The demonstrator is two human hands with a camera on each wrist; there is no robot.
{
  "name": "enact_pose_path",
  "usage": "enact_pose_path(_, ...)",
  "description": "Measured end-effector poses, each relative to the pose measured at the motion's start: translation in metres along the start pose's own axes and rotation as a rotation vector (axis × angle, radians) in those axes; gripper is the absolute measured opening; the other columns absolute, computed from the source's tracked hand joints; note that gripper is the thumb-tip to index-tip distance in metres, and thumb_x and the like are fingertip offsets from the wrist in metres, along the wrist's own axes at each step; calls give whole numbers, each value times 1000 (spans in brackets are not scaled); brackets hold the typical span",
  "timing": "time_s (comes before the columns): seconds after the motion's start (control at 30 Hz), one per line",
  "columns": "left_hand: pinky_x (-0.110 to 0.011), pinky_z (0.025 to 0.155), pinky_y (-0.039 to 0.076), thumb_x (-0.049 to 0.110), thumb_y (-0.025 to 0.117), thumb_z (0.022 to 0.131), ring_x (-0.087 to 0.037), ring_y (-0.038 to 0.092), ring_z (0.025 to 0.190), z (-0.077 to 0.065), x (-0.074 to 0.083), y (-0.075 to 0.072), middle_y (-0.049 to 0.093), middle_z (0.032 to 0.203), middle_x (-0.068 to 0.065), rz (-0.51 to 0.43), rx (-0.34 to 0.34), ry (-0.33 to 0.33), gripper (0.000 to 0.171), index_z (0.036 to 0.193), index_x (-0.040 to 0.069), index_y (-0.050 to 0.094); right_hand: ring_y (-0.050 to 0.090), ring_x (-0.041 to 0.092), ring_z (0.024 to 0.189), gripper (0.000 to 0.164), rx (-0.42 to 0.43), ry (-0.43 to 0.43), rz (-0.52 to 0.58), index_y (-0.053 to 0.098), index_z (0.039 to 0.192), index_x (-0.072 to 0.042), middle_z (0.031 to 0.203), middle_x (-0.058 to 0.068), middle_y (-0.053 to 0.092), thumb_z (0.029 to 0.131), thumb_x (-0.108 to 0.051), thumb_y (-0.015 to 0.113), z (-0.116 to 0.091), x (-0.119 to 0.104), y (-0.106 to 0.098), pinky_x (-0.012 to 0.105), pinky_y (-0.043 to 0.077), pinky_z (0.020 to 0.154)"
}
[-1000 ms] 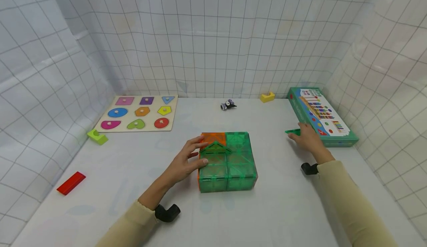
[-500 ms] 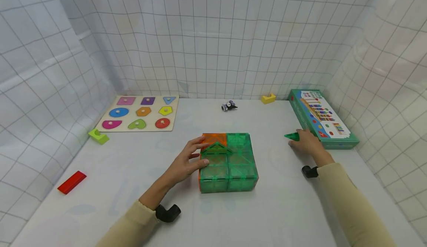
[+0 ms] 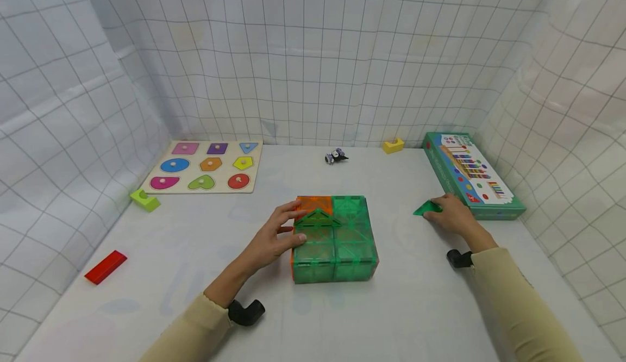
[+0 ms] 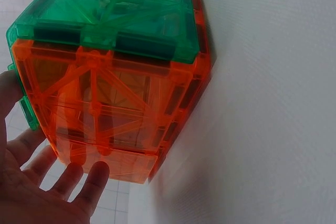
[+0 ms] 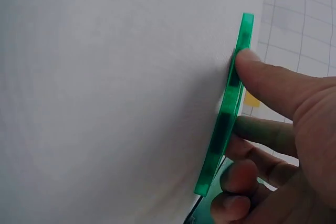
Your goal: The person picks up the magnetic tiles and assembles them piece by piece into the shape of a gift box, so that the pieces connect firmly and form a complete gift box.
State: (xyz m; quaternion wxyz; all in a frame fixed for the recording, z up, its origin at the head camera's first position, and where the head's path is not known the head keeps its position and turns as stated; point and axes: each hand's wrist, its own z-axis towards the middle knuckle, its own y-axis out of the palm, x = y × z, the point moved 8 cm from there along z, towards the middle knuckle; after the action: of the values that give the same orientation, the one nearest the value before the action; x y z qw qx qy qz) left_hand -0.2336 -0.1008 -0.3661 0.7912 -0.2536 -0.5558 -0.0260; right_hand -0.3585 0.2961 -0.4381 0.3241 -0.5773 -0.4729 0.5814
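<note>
A low box of see-through magnetic tiles (image 3: 354, 237) stands mid-table, green on top and front, with orange at its back left corner and left side. A green triangle tile (image 3: 318, 219) lies on its top. My left hand (image 3: 274, 237) rests at the box's left side, fingers fairly straight. In the left wrist view its fingertips lie near the orange side tiles (image 4: 126, 93). Off to the right, my right hand (image 3: 452, 215) pinches another green triangular magnetic tile (image 3: 427, 207). Seen edge-on in the right wrist view, that tile (image 5: 224, 114) has my thumb against it.
A green toy box (image 3: 440, 163) lies just behind the right hand. A shape puzzle board (image 3: 222, 188) is at back left. A lime block (image 3: 145, 201), a red piece (image 3: 105, 267), a yellow block (image 3: 393, 145) and a small black-and-white toy (image 3: 336, 156) lie around.
My right hand has drawn slightly towards me, away from the toy box, and the green triangle tile in it has tilted. The left hand and the tile box stay put.
</note>
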Motion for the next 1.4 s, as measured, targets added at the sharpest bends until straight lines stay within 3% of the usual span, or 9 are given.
enact_pose_path(0.27,-56,99,35,2,61,93,-37,25,137,1,0,1,20,153,-20,-14,-8,-1,48,138,-6,46,41,38,103,57,45,-12,151,44,123,5,115,27,51,86,-28,73,-6,0,0,50,41,80)
enact_pose_path(0.43,-57,99,35,2,61,93,-38,25,137,1,0,1,20,153,-20,-16,-8,-3,48,137,-7,46,44,32,91,39,67,-104,165,52,117,4,101,19,55,88,-16,70,-15,-6,1,42,40,73)
enact_pose_path(0.6,-57,99,34,2,61,93,-38,25,137,1,0,1,20,153,-21,-23,-8,-4,48,137,-7,46,42,23,74,14,116,-219,174,63,88,-1,77,6,53,87,-13,70,-25,-12,0,34,35,61)
enact_pose_path(0.7,-58,99,34,2,61,92,-38,25,137,1,0,1,20,153,-21,-28,-8,-1,47,137,-6,47,41,21,71,16,158,-231,199,59,79,-6,75,4,51,90,-14,68,-28,-12,-2,32,35,58)
enact_pose_path(0.83,-58,99,35,1,62,92,-38,26,137,1,-2,1,21,153,-21,-17,-8,4,48,137,-7,46,43,21,70,17,200,-229,237,60,83,-7,77,4,52,94,-19,64,-31,-21,-11,31,36,58)
enact_pose_path(0.93,-58,98,36,0,62,92,-39,26,136,1,-2,1,21,152,-22,-12,-6,5,49,137,-7,46,44,21,70,16,241,-287,285,60,86,-6,77,4,51,94,-19,63,-36,-45,-23,31,37,57)
enact_pose_path(1.1,-56,100,35,2,61,92,-35,27,137,-1,-1,1,21,153,-20,-15,-2,-8,47,137,-6,47,46,19,75,10,284,-464,345,60,83,-9,80,1,51,92,-9,66,-48,-107,-38,31,41,60)
enact_pose_path(1.23,-57,100,35,2,61,92,-35,27,137,0,-1,1,21,153,-20,-14,-3,-9,47,136,-5,47,46,15,77,11,267,-593,387,61,82,-11,80,-2,52,89,-4,68,-53,-152,-39,32,42,67)
enact_pose_path(1.4,-58,100,34,1,61,92,-36,26,137,1,-1,1,21,153,-20,-14,-4,-11,47,136,-6,47,46,15,79,9,206,-680,398,63,85,-11,81,-5,55,88,-5,68,-52,-190,-28,34,43,70)
